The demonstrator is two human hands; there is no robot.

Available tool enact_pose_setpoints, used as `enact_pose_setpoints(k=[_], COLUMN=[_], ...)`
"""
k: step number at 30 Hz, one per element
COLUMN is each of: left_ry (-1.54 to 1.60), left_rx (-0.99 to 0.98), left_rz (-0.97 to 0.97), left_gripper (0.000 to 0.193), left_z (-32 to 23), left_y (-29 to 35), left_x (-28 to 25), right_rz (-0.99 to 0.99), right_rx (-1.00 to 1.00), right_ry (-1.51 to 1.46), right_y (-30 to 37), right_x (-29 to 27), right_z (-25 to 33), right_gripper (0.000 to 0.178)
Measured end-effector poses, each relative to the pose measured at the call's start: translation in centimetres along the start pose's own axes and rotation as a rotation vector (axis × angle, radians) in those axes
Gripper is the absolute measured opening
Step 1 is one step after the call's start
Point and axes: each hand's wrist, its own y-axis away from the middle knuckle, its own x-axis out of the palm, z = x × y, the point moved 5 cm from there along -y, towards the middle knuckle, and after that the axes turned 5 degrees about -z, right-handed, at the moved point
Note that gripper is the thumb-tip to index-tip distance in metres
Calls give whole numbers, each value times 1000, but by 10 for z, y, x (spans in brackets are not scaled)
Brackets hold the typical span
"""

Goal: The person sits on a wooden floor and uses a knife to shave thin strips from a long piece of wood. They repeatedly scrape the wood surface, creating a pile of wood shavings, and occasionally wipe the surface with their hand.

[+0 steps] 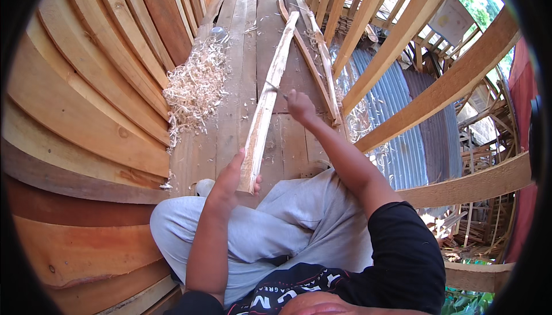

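A long, pale wooden stick (265, 111) slants away from me over the plank floor, its near end by my lap. My left hand (232, 172) is closed around that near end, thumb on one side and fingertips showing on the other. Farther up, my right hand (300, 105) is closed on the handle of a small knife (272, 85). Its thin dark blade lies against the stick, about midway along it. Most of the handle is hidden in my fist.
Curly wood shavings (198, 85) are heaped along the plank wall (103, 85) on the left. Two more long sticks, including a brown one (310, 62), lie by the slatted railing (368, 76) at right. Corrugated metal sheets (397, 119) show beyond it. A small clear container (218, 32) stands behind the shavings.
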Motion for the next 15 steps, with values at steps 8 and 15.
enact_pose_setpoints(k=[8, 15], left_ry=[-34, -1], left_rx=[2, -21], left_rz=[5, -42], left_gripper=[55, 56], left_z=[-7, 0], left_y=[9, 10], left_x=[13, 9], right_rz=[-108, -158], right_rx=[489, 152], right_ry=[20, -15], right_y=[-18, -18], right_x=[4, 0], right_z=[-56, -26], right_gripper=[52, 56])
